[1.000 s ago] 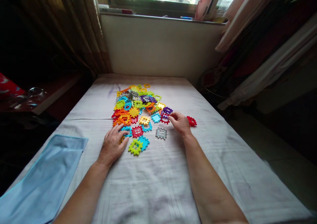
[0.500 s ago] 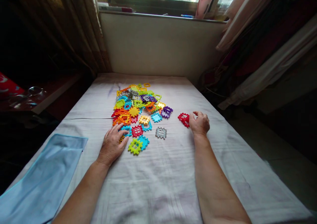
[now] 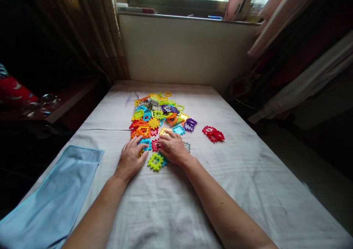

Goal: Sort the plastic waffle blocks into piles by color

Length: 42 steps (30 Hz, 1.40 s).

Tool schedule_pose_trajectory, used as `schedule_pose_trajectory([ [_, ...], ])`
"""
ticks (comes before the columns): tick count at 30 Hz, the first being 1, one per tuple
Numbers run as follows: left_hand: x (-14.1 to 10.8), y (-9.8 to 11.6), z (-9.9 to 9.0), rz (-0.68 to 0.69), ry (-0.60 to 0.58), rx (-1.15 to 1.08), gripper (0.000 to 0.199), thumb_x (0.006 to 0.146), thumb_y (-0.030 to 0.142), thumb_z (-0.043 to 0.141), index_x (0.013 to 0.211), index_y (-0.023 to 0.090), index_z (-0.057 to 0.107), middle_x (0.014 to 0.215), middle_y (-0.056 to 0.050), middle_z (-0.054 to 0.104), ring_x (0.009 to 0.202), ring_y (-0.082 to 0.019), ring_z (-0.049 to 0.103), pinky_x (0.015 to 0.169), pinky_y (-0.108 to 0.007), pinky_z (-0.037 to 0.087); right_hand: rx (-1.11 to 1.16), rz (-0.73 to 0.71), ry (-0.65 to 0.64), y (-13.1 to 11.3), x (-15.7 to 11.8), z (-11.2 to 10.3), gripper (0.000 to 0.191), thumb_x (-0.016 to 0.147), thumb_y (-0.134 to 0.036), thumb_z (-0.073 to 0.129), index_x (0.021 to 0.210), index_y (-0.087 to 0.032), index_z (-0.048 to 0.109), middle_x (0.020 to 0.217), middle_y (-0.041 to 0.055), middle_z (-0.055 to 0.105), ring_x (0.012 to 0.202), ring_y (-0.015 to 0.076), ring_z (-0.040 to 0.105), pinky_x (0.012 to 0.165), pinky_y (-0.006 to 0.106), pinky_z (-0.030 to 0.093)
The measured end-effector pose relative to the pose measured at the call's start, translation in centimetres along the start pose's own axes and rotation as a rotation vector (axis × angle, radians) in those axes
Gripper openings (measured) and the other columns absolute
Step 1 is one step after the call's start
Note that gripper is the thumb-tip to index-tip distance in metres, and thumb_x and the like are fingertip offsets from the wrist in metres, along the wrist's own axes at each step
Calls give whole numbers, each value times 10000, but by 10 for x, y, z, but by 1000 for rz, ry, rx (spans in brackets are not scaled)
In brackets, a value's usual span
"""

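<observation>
My left hand [image 3: 131, 159] lies open at the near left of a pile of colourful plastic building squares [image 3: 153, 123], fingers spread over a blue square frame [image 3: 146, 143] and an orange piece [image 3: 141, 153]. My right hand [image 3: 174, 147] reaches in from the right, fingers stretched out and apart, its tips at a red window square [image 3: 154, 145], which it partly covers. Below the fingers lies a lime green window square [image 3: 155, 162] overlapping a blue one. A grey square [image 3: 188, 146] is mostly hidden behind my right hand. Apart at the right lie red pieces [image 3: 213, 134], overlapping each other.
A pale sheet [image 3: 248, 190] covers the table-like surface. A folded light blue cloth [image 3: 60, 186] lies at the left. Beyond the far edge is a wall [image 3: 176, 50] under a window. Clear glasses [image 3: 49, 99] rest on a side surface at left; clothes hang at right.
My right hand has let go of a red piece, leaving it with the other red at the right, and moved left to the pile. My left hand stays at the blue frame.
</observation>
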<state>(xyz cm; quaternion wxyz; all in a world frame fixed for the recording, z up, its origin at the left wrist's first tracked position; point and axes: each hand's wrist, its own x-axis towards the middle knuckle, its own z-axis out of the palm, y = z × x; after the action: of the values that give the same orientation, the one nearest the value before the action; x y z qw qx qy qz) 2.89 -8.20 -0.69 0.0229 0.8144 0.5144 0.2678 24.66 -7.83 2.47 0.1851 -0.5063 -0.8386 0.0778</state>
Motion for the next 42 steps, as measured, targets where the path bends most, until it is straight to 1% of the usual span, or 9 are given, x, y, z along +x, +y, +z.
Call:
schedule_pose_trajectory([
  [6,0,0,0,-1,-9,8,227,880,354,526,1001,252,690,1363,-86,585,1307,-289,494,1115,-512,382,-65,-36,-95,2,14,-7,241,872,-338,625,1093,-286,706,1151,38,713,1286,274,470,1064,465,314],
  [12,0,0,0,12,10,8,230,888,363,519,998,256,690,1353,-85,594,1305,-285,497,1112,-512,386,-149,-16,-85,-4,29,-13,455,757,-416,759,1158,-213,685,1148,119,674,1155,287,524,993,430,373],
  [17,0,-1,1,26,20,10,234,895,362,514,998,255,695,1351,-90,594,1300,-285,503,1111,-504,388,-114,-23,12,-1,27,-13,230,765,-321,755,975,-237,713,1064,81,701,1137,259,540,1032,426,347],
  [22,0,-2,1,33,25,17,223,892,358,526,992,249,693,1346,-88,596,1286,-282,514,1100,-492,400,210,77,183,9,26,-14,23,819,-245,662,822,-229,679,900,22,733,944,181,637,913,331,438],
  [26,-1,-4,2,32,51,7,244,888,365,525,1028,249,688,1344,-88,597,1275,-282,523,1091,-490,407,433,277,466,41,10,-27,137,827,-332,581,828,-217,655,801,9,715,729,151,645,714,261,486],
  [30,-1,-4,3,39,46,2,259,886,371,522,1049,252,684,1343,-81,606,1253,-285,540,1090,-501,401,289,571,728,98,-33,-49,184,748,-356,559,800,-208,656,775,36,715,689,185,641,707,300,495],
  [33,-1,-2,2,50,54,5,253,883,362,521,1042,250,683,1320,-78,629,1222,-286,562,1074,-506,407,158,797,860,137,-68,-57,219,706,-347,533,806,-201,661,808,67,724,703,208,636,718,330,501],
  [37,0,1,0,58,76,24,252,890,373,514,1034,246,678,1252,-79,671,1155,-271,603,1059,-495,410,115,889,862,161,-93,-51,235,659,-335,535,798,-194,661,850,92,722,741,221,633,773,352,511],
  [42,0,2,-2,58,115,40,280,915,405,483,1001,231,685,1159,-80,709,1068,-259,641,1023,-476,429,97,861,744,159,-93,-39,239,659,-328,536,813,-204,670,902,91,715,833,241,631,838,371,502],
])
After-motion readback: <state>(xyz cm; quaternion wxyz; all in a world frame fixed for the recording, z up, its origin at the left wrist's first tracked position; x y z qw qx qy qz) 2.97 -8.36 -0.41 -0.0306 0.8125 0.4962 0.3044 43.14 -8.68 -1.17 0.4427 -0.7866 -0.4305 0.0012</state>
